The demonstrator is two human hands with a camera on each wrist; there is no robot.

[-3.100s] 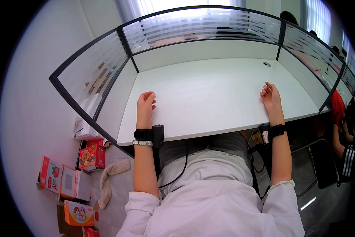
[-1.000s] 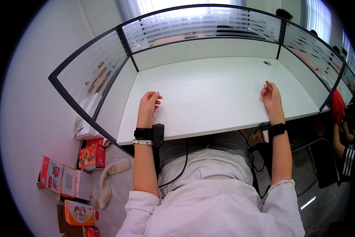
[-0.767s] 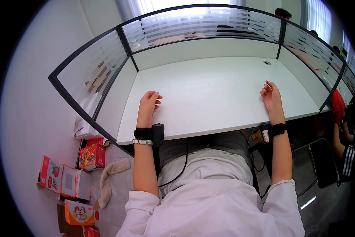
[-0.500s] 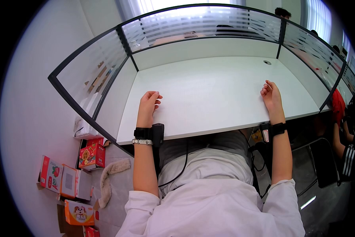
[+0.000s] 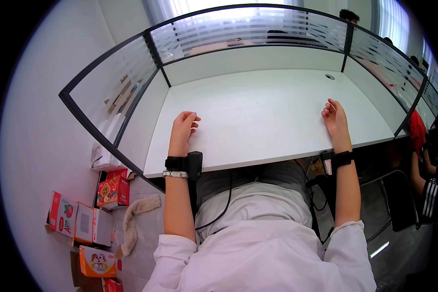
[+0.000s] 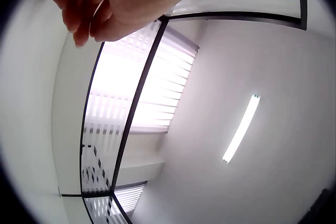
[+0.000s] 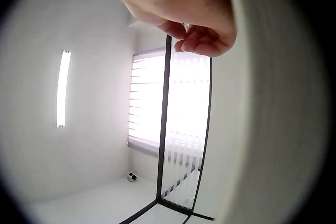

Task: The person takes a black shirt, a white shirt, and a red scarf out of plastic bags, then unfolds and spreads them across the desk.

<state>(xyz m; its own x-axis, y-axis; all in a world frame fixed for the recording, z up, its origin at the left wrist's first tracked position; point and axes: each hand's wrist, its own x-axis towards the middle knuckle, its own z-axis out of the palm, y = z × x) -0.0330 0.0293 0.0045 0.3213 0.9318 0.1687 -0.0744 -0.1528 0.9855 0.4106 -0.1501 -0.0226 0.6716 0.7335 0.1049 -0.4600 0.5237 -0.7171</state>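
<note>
White desk top (image 5: pixel 267 107), bounded at the back and on both sides by a black-framed frosted-glass partition (image 5: pixel 248 31). Daylight comes through the glass.

Left hand (image 5: pixel 182 129): lies on the desk top near its front edge. The fingers are loosely curled and it grasps nothing. Right hand (image 5: pixel 335 119): lies on the same surface, well apart from the left. It is likewise relaxed, with fingers loosely bent and nothing held. No loose item lies on the desk top between the hands.

A round grommet hole (image 5: pixel 329 77) sits beyond the right hand, toward the back panel. On the floor, below and to the outer side of the left hand, stand several printed cartons (image 5: pixel 114 191). A pale cloth (image 5: pixel 136 214) lies just beside them.

Only the head view shows the desk, floor and both forearms. The wrist views look upward past the curled fingers. The left one shows a ceiling light strip (image 6: pixel 240 128), which the head view does not. The right one shows a window blind (image 7: pixel 184 103) behind the partition frame.
</note>
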